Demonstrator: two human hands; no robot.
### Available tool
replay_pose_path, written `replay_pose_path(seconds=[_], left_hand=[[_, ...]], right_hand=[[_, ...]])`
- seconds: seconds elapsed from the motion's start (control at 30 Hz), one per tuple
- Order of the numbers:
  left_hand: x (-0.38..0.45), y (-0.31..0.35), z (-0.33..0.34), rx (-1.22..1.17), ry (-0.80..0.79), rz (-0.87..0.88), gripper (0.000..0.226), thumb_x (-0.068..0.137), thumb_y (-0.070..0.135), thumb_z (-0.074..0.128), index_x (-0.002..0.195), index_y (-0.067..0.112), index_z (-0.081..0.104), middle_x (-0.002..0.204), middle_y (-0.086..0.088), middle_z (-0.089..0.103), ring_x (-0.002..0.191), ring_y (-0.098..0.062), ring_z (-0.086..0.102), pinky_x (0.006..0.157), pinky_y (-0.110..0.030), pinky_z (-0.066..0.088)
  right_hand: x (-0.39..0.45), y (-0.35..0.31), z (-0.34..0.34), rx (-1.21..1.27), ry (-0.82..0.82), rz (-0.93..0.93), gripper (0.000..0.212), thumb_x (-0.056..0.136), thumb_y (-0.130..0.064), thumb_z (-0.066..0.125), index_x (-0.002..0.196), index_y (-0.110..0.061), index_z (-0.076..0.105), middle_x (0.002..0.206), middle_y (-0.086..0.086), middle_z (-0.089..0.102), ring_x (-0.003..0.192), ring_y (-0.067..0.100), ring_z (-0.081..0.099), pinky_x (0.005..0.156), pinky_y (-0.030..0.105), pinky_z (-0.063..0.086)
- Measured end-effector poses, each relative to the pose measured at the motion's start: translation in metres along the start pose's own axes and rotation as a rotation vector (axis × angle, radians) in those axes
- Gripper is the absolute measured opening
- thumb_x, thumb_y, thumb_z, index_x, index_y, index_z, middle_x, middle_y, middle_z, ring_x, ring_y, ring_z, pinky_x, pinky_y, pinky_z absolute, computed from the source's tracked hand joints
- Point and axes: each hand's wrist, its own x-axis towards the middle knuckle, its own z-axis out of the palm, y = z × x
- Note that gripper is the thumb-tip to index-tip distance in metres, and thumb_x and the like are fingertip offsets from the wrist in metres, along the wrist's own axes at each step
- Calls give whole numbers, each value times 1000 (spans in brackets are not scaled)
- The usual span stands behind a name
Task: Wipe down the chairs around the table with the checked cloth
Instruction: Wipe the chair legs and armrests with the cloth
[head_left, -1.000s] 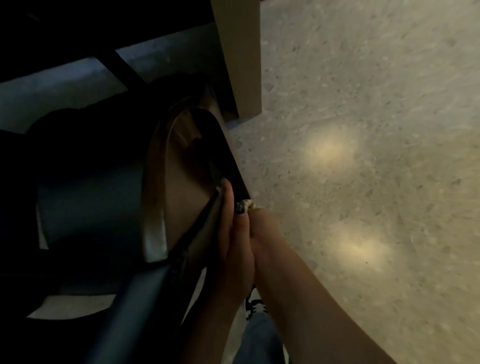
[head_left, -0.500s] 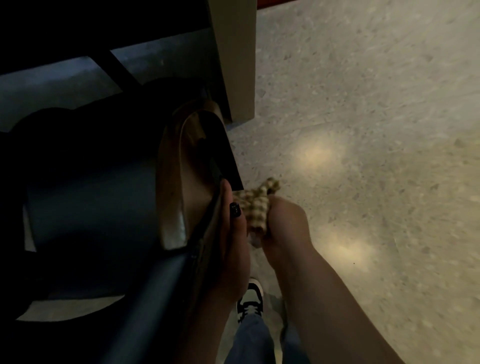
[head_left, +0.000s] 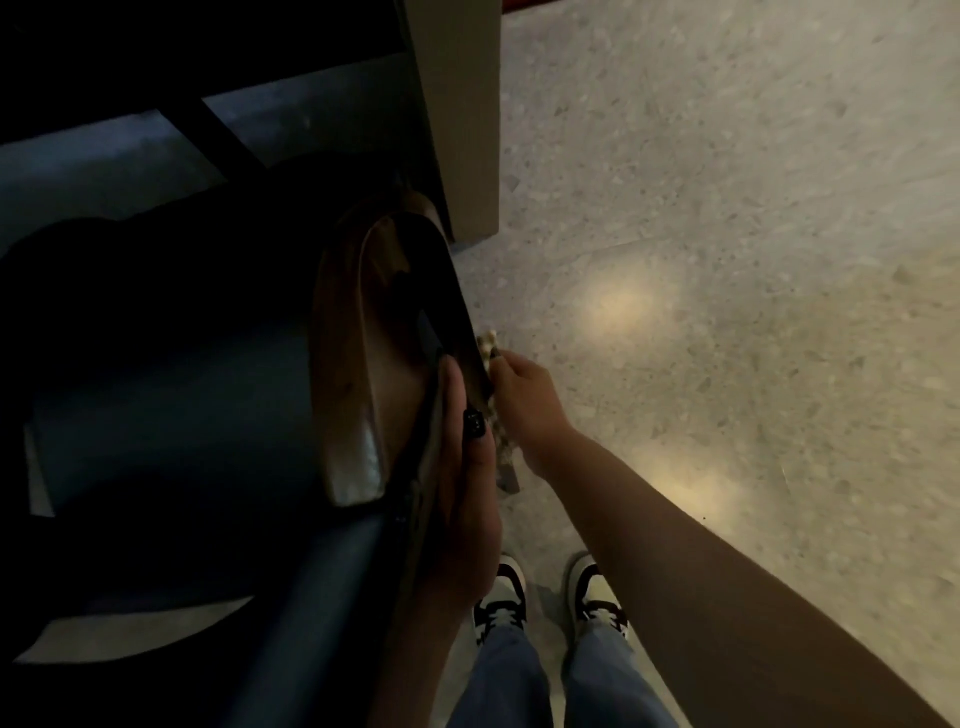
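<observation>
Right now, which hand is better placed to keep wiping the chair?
The right hand: it already holds the checked cloth against the chair back, while the left hand rests along its edge.

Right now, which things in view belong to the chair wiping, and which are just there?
Job:
- checked cloth, gripped by the right hand
- chair, its backrest edge under the left hand

Just there:
- table leg
- floor
- sneakers
</observation>
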Motion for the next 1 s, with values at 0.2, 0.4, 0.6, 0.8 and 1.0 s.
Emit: replay_pose_path(seconds=[0.2,0.4,0.6,0.8,1.0], left_hand=[[1,-8,1,39,31,25,64,91,66,25,149,41,12,162,13,12,147,-2,13,120,-45,19],[6,-31,5,-33,85,190,55,97,47,31,150,40,15,159,19,18,144,1,22,115,-23,27],[42,-65,2,221,187,385,54,98,45,26,149,28,29,146,24,37,137,-4,36,112,-32,34],[66,-89,14,229,364,498,56,97,60,24,138,29,44,115,39,43,104,12,50,81,-1,38],[94,-114,-3,312,345,737,54,99,33,33,131,-4,53,114,10,51,98,-1,55,82,-12,43]], right_hand=[[-21,-36,-7,126,-3,-270,32,98,-17,44,101,11,60,92,31,61,72,15,52,65,27,40],[-15,-30,-7,81,-136,-313,33,101,-21,37,105,4,59,87,18,59,75,10,52,62,16,41],[4,-1,-23,-82,-208,-478,29,101,-26,38,100,-14,64,92,6,67,85,15,62,77,28,48],[29,-4,-26,48,-307,-754,29,100,-18,42,93,-3,66,82,5,66,76,4,60,73,20,48],[55,-15,1,251,-336,-881,28,91,-34,41,81,-16,60,80,11,58,75,22,55,71,37,46]])
